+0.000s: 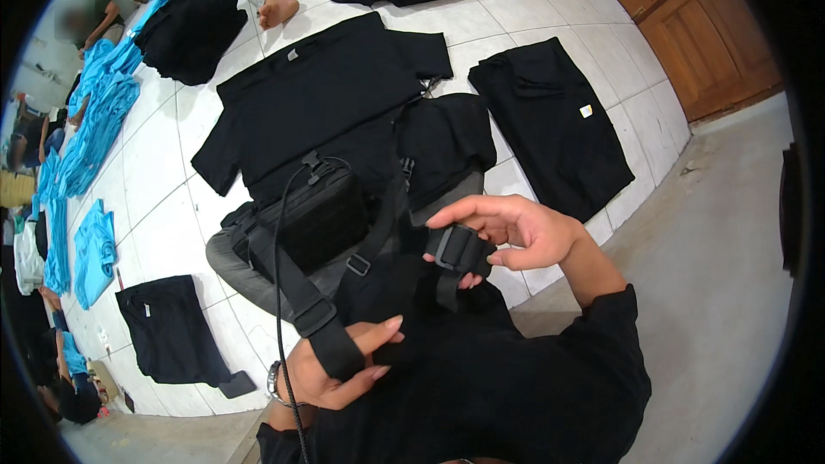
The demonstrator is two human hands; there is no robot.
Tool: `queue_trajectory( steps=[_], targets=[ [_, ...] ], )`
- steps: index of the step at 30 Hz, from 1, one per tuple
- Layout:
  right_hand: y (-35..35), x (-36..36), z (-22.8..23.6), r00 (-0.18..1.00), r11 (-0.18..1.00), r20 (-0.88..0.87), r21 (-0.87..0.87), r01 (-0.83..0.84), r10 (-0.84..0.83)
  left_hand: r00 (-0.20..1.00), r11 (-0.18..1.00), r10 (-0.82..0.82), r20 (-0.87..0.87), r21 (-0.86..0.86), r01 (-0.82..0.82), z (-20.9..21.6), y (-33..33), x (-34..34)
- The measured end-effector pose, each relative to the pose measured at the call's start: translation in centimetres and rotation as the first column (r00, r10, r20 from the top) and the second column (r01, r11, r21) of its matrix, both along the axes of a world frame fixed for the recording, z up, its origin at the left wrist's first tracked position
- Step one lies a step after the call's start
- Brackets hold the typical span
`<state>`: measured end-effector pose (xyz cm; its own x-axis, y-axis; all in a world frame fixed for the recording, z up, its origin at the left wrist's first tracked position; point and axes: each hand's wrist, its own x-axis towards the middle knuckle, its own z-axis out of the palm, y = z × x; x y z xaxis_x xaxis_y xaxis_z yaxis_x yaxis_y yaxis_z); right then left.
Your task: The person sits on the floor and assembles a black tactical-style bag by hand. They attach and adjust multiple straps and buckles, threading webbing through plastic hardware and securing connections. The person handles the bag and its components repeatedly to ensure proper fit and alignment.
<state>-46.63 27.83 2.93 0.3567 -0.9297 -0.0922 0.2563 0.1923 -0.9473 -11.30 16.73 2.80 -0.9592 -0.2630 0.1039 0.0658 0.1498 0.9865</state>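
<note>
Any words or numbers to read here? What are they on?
None are readable.
Pale label on spread black shirt: too small.
White tag on right-hand folded black cloth: too small.
Small label on lower-left folded black cloth: too small.
Black bag: no writing visible.

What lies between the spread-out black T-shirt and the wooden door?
In the head view, a folded black garment lies there, with white floor tiles showing beside it.

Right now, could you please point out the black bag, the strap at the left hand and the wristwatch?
Black bag (pixel 322 219): head view, on the middle of its body.
Strap (pixel 336 354): head view, on its flat lower stretch.
Wristwatch (pixel 273 381): head view, on its visible silver side.
</note>
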Motion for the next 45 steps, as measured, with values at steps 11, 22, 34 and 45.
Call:
queue_trajectory(
  steps=[11,22,34,45],
  targets=[
    [-1.5,3.9,0.4,1.0,0.997,-0.004,0.08,0.011,-0.01,0.974,0.954,0.224,0.045,-0.216,-0.209,-0.2,0.4,-3.2],
    [-2.0,5.1,0.0,0.961,0.995,-0.265,-0.034,-0.095,0.083,0.984,0.959,0.175,0.028,-0.231,-0.164,-0.9,0.2,-3.8],
    [-2.0,6.3,-0.3,0.916,0.974,-0.398,-0.224,-0.035,-0.059,0.966,0.943,0.25,0.059,-0.241,-0.229,-1.6,0.3,-4.0],
    [-1.9,6.3,-1.6,0.932,0.929,-0.356,-0.363,-0.072,-0.067,0.979,0.978,0.188,0.078,-0.107,-0.18,-1.9,0.1,-3.3]
  ],
)
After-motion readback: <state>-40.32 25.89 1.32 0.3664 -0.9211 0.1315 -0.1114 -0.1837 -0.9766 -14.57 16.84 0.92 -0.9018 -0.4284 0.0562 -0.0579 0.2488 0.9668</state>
